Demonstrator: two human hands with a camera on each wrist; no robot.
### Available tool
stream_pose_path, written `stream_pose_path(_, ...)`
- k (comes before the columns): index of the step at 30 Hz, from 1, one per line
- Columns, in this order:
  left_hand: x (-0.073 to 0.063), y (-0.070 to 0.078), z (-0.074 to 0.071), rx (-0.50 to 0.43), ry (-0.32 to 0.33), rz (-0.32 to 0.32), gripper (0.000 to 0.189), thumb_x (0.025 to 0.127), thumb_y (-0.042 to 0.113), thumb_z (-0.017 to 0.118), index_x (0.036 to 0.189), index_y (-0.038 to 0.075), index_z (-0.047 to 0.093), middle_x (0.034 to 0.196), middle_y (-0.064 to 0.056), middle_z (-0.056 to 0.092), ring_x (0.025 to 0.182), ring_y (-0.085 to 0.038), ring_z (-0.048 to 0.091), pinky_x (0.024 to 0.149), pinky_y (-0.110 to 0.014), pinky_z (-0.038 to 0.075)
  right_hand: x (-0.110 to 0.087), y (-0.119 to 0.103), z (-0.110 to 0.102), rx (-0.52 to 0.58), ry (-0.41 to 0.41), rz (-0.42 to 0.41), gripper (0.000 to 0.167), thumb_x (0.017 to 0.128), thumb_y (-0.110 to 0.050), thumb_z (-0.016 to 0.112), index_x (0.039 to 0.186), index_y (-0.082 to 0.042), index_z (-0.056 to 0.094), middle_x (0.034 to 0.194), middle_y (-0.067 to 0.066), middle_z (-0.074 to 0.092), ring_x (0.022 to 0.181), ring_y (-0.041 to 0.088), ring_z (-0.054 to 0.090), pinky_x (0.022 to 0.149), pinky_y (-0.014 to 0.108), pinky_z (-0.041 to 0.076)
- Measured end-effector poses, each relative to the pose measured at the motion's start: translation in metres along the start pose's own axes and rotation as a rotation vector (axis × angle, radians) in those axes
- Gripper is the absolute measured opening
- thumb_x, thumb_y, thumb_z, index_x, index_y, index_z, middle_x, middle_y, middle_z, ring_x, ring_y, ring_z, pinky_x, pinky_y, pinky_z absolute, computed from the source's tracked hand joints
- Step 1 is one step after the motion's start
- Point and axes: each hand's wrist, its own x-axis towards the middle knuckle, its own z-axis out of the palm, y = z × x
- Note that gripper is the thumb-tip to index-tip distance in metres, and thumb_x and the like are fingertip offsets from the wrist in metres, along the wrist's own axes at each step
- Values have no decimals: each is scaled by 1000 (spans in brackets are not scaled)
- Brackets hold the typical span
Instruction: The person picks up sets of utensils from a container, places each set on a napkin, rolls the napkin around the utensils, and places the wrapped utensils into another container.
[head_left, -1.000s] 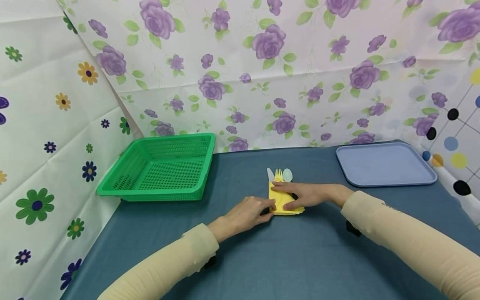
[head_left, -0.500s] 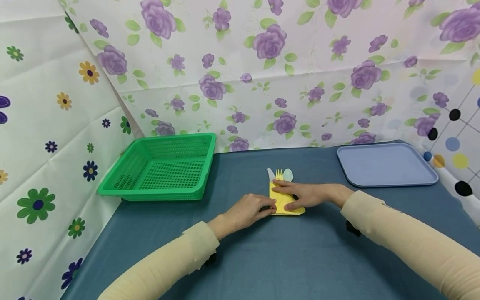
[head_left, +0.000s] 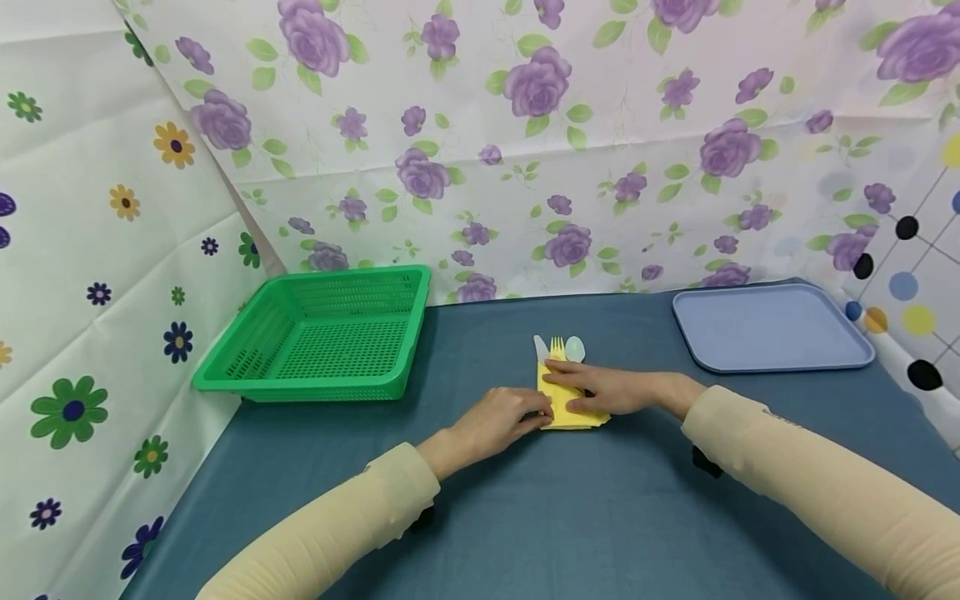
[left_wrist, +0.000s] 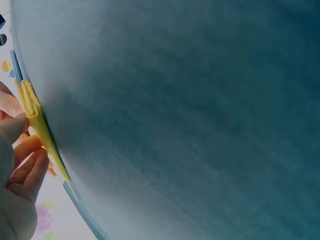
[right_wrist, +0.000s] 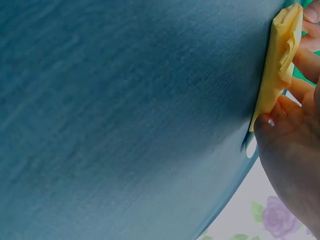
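Note:
A folded yellow napkin [head_left: 573,417] lies mid-table, wrapped round the lower parts of three pieces of cutlery. Out of its far end stick a whitish knife [head_left: 541,348], a yellow fork [head_left: 557,344] and a pale spoon [head_left: 575,349]; their handles are hidden. My left hand [head_left: 498,421] pinches the napkin's near left edge with curled fingers and thumb. Across the napkin's top, from the right, my right hand [head_left: 611,390] presses with its fingers stretched out. Seen from the right wrist, the napkin [right_wrist: 277,60] is a thick rolled fold.
At the back left stands a green perforated basket [head_left: 300,385]. A blue-grey tray [head_left: 772,329] lies at the back right. Flowered sheets [head_left: 480,100] hang behind and beside the blue-covered table [head_left: 570,517].
My left fingers and thumb have closed slightly on the napkin's left edge. The right thumb has shifted a little up the napkin. The cutlery stays in place.

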Motion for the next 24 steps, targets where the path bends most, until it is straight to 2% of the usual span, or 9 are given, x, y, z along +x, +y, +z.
stream_pose_path(6,-1,0,3,43,-24,-12,30,107,26,63,134,15,71,131,0,68,110,-11,70,92,-22,57,-1,-2,0,3,-23,13,65,114,-31,45,167,-7,18,174,16,-3,159,41,-2,124,67,13)
stream_pose_path(13,-3,-3,2,59,-68,17,35,110,25,57,143,17,66,154,-3,55,133,-19,60,106,-31,52,-2,0,2,1,-1,7,65,114,-32,46,167,-7,18,175,15,0,159,41,0,123,68,14)
stream_pose_path(19,-2,-4,-1,54,-108,1,38,110,28,56,146,19,63,154,1,55,136,-17,57,111,-36,49,-5,0,4,-2,24,-4,66,114,-30,45,167,-7,15,175,15,1,159,40,0,124,67,14)
stream_pose_path(24,-1,-3,-1,67,-118,-9,38,111,30,54,146,19,62,150,1,59,136,-16,57,112,-37,48,-12,-6,8,-160,68,-57,61,114,-21,46,167,-6,20,174,13,12,159,37,8,124,62,21)
